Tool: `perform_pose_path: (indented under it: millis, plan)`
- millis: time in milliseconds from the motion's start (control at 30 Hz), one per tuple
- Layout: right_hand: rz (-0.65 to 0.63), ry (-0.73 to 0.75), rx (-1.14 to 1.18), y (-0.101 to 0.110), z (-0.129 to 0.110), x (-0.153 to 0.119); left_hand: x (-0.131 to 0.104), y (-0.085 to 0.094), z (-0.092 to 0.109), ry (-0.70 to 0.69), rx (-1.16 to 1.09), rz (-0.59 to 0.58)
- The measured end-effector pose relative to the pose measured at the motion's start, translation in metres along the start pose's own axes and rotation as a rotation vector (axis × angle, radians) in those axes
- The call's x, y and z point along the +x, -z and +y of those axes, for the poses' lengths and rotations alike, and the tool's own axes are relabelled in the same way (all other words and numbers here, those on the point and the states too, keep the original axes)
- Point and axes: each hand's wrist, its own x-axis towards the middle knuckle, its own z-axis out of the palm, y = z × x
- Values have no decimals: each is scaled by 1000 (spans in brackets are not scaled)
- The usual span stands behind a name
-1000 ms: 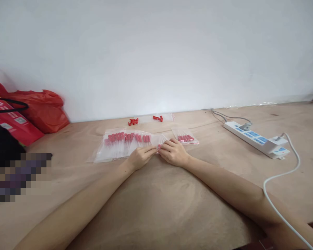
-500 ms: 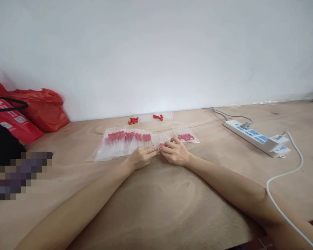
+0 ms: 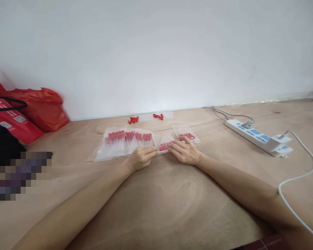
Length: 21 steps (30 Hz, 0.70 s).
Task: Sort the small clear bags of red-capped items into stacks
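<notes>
Hands: my left hand (image 3: 141, 157) and my right hand (image 3: 185, 152) lie close together on the plywood tabletop (image 3: 156, 205), forearms stretched forward.
Left hand: fingers curled, tips pressed together on the near edge of a small clear zip bag (image 3: 163, 143) holding red pieces.
Right hand: fingers spread fairly flat, resting on the right side of that same bag; whether they pinch it I cannot tell.
Small bag: flat on the tabletop between my two hands, at the right end of a row of filled bags (image 3: 125, 141).
Row of filled bags: overlapping clear bags with red pieces, just left of the held one, lying flat.
Single bag (image 3: 186, 133): just beyond my right hand's fingertips, also with red pieces inside.
Loose red pieces (image 3: 133, 120): a small cluster near the wall (image 3: 156, 52); a second cluster (image 3: 158, 116) lies on a clear bag beside it.
Power strip (image 3: 259, 136): white, far right, with a white cable (image 3: 297, 180) plugged in.
Red plastic bag (image 3: 39, 107): far left against the wall, beside a red carton (image 3: 10, 119).
</notes>
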Motion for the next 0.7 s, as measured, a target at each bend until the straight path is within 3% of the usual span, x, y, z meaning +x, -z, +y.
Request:
perform_pose_path:
  millis: [233,400,700]
  plan:
    - [-40,-148,-12,0,4,-6,10,-2,6,119,14,63]
    - [-22,-102,-2,-1,1,-1,21,-8,10,69,24,88]
    - [58,5,-9,-1,-4,8,22,-11,10,-2,51,157]
